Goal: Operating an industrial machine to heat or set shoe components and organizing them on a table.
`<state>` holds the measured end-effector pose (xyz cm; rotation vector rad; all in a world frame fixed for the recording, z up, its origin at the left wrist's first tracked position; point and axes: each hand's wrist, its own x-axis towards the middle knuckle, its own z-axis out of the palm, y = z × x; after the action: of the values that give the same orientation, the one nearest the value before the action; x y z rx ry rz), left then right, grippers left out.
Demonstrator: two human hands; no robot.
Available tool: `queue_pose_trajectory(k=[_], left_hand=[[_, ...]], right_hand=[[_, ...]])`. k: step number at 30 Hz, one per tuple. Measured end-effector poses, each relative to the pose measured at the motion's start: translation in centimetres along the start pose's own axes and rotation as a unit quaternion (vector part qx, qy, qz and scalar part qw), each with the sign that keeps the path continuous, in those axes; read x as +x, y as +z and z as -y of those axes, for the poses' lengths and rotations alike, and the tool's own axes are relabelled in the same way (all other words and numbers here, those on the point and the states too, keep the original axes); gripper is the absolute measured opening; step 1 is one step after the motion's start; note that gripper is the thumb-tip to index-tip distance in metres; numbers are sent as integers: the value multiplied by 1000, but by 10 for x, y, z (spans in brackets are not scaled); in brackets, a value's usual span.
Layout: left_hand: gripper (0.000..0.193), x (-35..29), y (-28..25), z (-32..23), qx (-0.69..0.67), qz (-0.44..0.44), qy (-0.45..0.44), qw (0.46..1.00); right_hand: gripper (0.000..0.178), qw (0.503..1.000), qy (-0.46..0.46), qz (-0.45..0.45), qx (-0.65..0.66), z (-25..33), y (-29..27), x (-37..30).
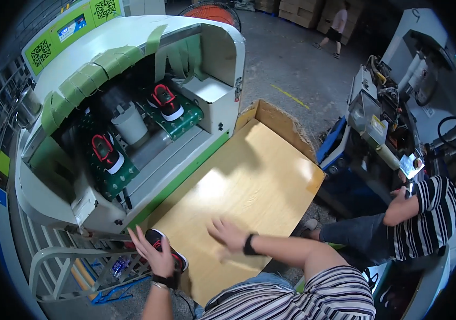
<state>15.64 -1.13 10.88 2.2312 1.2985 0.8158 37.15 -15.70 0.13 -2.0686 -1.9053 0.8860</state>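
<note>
A black sneaker with red trim and a white sole [183,261] stands on the left edge of the wooden table [238,181]. My left hand [157,257] is beside it, fingers spread, covering part of the shoe; whether it touches the shoe is hard to tell. Over the table, my right hand [229,233] is blurred by motion, with its fingers stretched out and nothing visible in them. Two more black and red sneakers lie inside the machine: one on the left green conveyor belt [118,184], one on the right green belt [189,118].
The white and green machine [241,58] borders the table on the left. Cardboard [284,125] edges its far side. A grey metal rack [52,266] stands at lower left. To the right, a seated person [422,218] in stripes works near equipment [369,117]. Another person [338,24] walks far back.
</note>
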Motion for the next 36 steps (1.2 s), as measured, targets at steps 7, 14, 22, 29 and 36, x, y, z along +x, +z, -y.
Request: queue_pose_trajectory(k=[7,14,22,29,36], left_hand=[[92,-85,62,66,-153,-19,-147,977],[96,-90,69,76,-207,-52,-169,962],[88,-90,64,72,-223,-34,-172,959],[89,-92,67,81,-205,-33,-161,965],[87,-100,66,88,-162,-47,-138,976]], right_hand=[[125,996,5,76,-45,44,47,-92],[126,992,38,81,-90,50,53,-87],[129,990,56,89,-91,54,51,-89],[126,990,66,88,-91,61,52,-91],[104,987,81,74,-114,73,56,-84]])
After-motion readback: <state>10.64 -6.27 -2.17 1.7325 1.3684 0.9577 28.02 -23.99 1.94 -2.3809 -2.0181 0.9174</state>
